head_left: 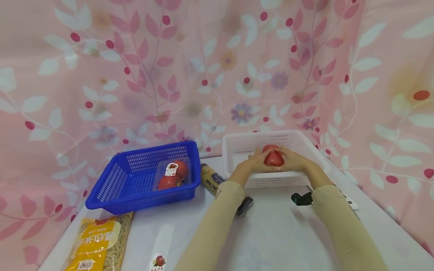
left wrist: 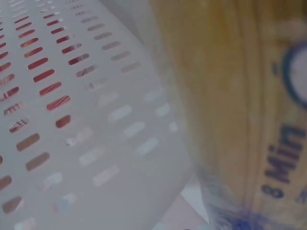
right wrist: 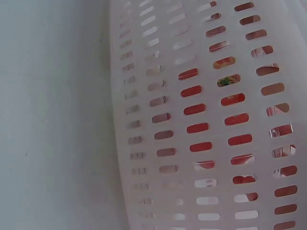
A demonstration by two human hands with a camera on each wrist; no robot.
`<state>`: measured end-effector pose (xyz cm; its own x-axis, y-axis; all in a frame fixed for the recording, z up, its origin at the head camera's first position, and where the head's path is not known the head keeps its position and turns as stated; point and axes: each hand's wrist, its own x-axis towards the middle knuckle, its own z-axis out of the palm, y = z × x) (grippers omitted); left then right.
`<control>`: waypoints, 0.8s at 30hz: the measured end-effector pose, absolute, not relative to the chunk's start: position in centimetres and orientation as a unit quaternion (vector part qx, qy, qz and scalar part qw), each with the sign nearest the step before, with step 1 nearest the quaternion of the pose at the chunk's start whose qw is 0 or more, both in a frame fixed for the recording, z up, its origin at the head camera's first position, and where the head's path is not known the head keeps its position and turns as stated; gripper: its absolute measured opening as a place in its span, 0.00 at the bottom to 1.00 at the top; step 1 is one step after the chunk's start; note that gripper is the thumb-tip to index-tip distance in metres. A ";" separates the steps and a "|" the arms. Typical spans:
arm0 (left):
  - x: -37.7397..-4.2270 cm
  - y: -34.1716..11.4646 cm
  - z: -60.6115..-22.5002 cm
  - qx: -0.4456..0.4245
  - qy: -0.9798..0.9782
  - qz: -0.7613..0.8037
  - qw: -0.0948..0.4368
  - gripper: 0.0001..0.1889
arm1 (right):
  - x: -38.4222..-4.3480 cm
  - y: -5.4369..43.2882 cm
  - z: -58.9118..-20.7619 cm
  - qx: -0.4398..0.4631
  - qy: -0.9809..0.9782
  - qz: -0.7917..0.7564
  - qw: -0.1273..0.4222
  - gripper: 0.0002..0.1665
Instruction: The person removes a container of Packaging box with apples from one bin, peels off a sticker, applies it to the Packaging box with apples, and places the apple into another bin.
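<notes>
In the head view, red tomatoes [head_left: 273,158] sit in the white slotted basket [head_left: 271,181], near its front wall. My left hand [head_left: 256,162] grips them from the left and my right hand [head_left: 294,161] from the right, with fingers curved over the top. Red skin and glints of clear plastic show through the slots of the basket wall [right wrist: 201,155] in the right wrist view. From the left wrist, the basket wall [left wrist: 120,158] stands beside a spaghetti pack [left wrist: 225,96]; neither hand appears in the wrist views.
Left of the white basket is a blue basket [head_left: 142,206] holding a clear pack of tomatoes [head_left: 170,182]. The spaghetti pack [head_left: 211,178] lies between the baskets. A yellow pasta bag [head_left: 96,242] and a white label strip [head_left: 162,244] lie in front. A white object [head_left: 350,202] shows beyond the right forearm.
</notes>
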<state>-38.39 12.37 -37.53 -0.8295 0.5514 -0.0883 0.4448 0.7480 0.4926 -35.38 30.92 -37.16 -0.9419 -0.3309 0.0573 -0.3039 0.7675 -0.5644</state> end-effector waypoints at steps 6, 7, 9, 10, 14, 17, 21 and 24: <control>-38.3 11.1 -37.2 0.282 0.915 0.270 0.105 0.45 | -34.9 30.5 -37.0 -0.164 0.931 -0.327 -0.003 0.54; -38.4 10.9 -37.0 0.288 0.914 0.268 0.098 0.44 | -34.9 30.4 -36.8 -0.169 0.930 -0.328 -0.009 0.54; -38.6 10.4 -36.7 0.306 0.915 0.253 0.076 0.42 | -34.8 30.3 -36.5 -0.182 0.928 -0.325 -0.024 0.54; -38.6 10.2 -36.4 0.313 0.915 0.245 0.065 0.41 | -34.7 30.2 -36.2 -0.186 0.927 -0.325 -0.028 0.54; -38.6 9.3 -35.1 0.323 0.917 0.232 0.038 0.41 | -34.5 29.7 -34.9 -0.200 0.925 -0.320 -0.049 0.54; -38.0 8.6 -33.9 0.321 0.918 0.231 0.036 0.41 | -34.2 29.1 -34.0 -0.205 0.923 -0.319 -0.058 0.53; -36.9 7.4 -32.6 0.324 0.922 0.210 0.027 0.41 | -33.9 28.4 -33.1 -0.215 0.922 -0.314 -0.068 0.52; -36.1 6.5 -31.8 0.328 0.925 0.193 0.016 0.41 | -33.6 27.9 -32.6 -0.220 0.924 -0.304 -0.078 0.52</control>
